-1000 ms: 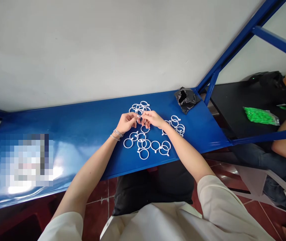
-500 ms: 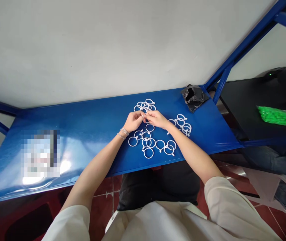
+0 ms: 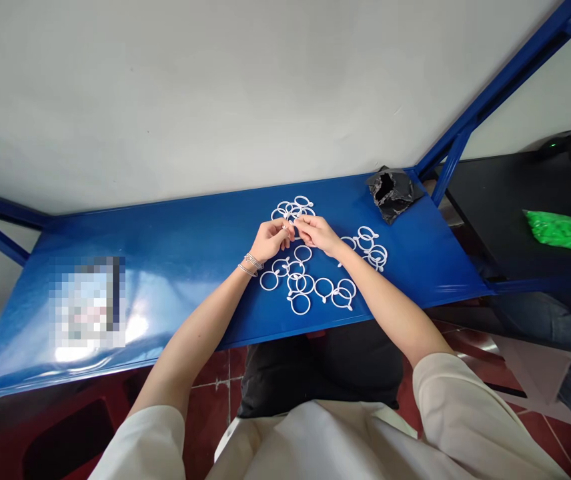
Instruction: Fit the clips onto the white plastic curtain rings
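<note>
My left hand (image 3: 269, 241) and my right hand (image 3: 316, 233) meet fingertip to fingertip above the blue metal table (image 3: 205, 227). Between them they pinch a white plastic ring, partly hidden by my fingers. Several white plastic curtain rings (image 3: 299, 303) lie below my hands, and each has a small tab. Another overlapping cluster of rings (image 3: 293, 208) sits just beyond my fingertips, and a third group (image 3: 370, 245) lies to the right of my right hand. Thin silver bracelets (image 3: 250, 264) circle my left wrist.
A crumpled black plastic bag (image 3: 392, 195) lies at the table's far right corner against the white wall. Blue steel frame bars rise at the right. Beyond them, a bag of green pieces (image 3: 564, 231) lies on a black surface, and a seated person's jeans show below it.
The whole scene has shifted right in view as my head turned. My hands stay together at the rings, and a person's forearm at the right edge has gone from view.
</note>
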`<state>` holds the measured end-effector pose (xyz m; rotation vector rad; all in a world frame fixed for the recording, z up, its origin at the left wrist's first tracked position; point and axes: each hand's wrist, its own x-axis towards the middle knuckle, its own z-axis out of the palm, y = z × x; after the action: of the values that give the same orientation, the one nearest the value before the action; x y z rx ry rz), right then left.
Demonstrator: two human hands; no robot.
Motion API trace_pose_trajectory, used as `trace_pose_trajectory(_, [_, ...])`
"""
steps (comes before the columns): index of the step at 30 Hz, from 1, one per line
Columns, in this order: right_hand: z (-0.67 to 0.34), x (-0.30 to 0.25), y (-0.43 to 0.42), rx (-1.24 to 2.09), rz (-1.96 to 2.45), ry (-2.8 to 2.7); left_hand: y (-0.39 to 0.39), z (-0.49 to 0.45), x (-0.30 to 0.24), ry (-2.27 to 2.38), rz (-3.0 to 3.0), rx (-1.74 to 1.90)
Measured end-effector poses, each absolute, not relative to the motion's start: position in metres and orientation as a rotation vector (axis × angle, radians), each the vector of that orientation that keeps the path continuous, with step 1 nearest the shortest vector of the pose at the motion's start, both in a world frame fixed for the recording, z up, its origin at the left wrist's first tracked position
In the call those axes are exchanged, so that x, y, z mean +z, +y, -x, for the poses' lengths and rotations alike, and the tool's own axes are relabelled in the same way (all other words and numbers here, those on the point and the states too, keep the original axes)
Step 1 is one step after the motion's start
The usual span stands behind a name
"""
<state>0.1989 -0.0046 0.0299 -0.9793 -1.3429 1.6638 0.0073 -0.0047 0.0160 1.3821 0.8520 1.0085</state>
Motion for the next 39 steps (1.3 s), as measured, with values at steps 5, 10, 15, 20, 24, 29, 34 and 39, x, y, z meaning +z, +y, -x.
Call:
trace_pose_trajectory(5, [-0.2001, 0.0276, -0.0010, 1.649, 1.027, -1.290, -0.0030, -0.0040, 0.0183, 0.790, -1.337, 0.975])
trace_pose_trajectory(10, [-0.2017, 0.0253, 0.0017, 1.649, 1.000, -1.281, -0.0026, -0.0034, 0.0187, 0.799, -1.336, 0.956])
trace_pose_trajectory(15, [-0.2022, 0.0258, 0.0022, 1.667, 1.010, -1.256, -0.0030, -0.0039, 0.0195, 0.813, -1.343, 0.978])
trace_pose_trajectory(20, [-0.2029, 0.0281, 0.0011, 1.679, 1.003, -1.258, -0.0030, -0.0034, 0.0202, 0.807, -1.294, 1.001])
trace_pose_trajectory(24, [-0.2038, 0.0301, 0.0005, 1.696, 0.973, -1.235, -0.0015, -0.0025, 0.0172, 0.817, -1.247, 1.035])
trace_pose_trajectory(29, [-0.2050, 0.0317, 0.0005, 1.719, 0.986, -1.291, 0.0001, -0.0022, 0.0145, 0.816, -1.325, 1.060])
trace_pose_trajectory(34, [-0.2056, 0.0323, -0.0001, 1.702, 0.991, -1.329, 0.0012, -0.0027, 0.0132, 0.793, -1.347, 1.067])
trace_pose_trajectory(39, [-0.2047, 0.0313, -0.0005, 1.679, 1.030, -1.345, 0.0022, -0.0031, 0.0114, 0.802, -1.339, 1.082])
